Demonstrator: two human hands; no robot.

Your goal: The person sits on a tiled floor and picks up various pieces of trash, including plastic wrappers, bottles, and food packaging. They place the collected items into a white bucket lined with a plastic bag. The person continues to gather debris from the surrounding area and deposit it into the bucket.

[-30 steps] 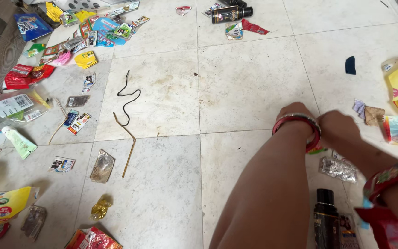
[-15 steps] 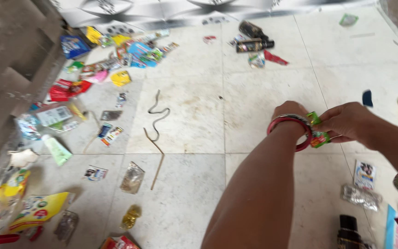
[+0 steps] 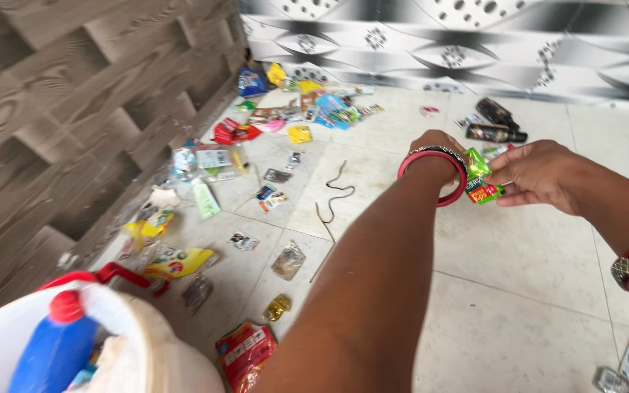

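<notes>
Sitting right of centre in the upper half of the frame: a small green and red wrapper (image 3: 480, 182), raised above the pale tiled floor (image 3: 518, 291); being pinched along its right edge by the right hand (image 3: 536, 175), fingers closed on it; being met from the left by the left hand (image 3: 434, 145), curled and mostly hidden behind its own wrist and red bangles (image 3: 434, 175), so grip there impossible to tell; lying just beyond, toward the patterned wall (image 3: 475, 36), two dark bottles (image 3: 496, 124); trailing left of centre, a black cord (image 3: 338, 185); spreading along the grey wall at upper left, scattered wrappers (image 3: 293, 116); showing at lower left, a white bucket (image 3: 147, 342) holding a blue bottle with a red cap (image 3: 56, 342).
</notes>
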